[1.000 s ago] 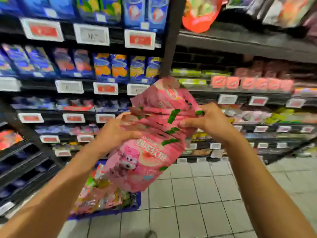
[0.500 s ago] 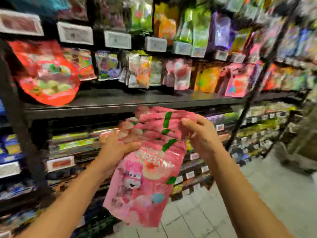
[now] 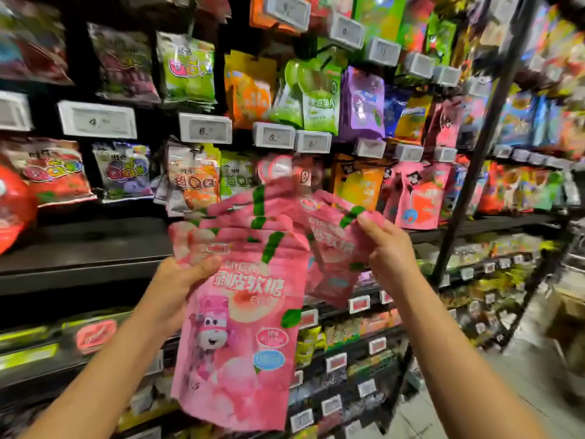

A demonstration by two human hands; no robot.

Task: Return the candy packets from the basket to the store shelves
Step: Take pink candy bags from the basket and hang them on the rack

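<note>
Left hand (image 3: 177,280) grips a fanned stack of pink candy packets (image 3: 240,327) at its left edge, thumb curled over the front, other fingers hidden behind. Right hand (image 3: 387,248) pinches the top right corner of one packet (image 3: 335,248) at the stack's right side, thumb in front, fingers curled behind. The stack is held upright in mid-air, in front of the store shelves (image 3: 95,248), level with a row of hanging candy bags (image 3: 193,182). White price tags (image 3: 98,119) line the rails above. Basket not in view.
</note>
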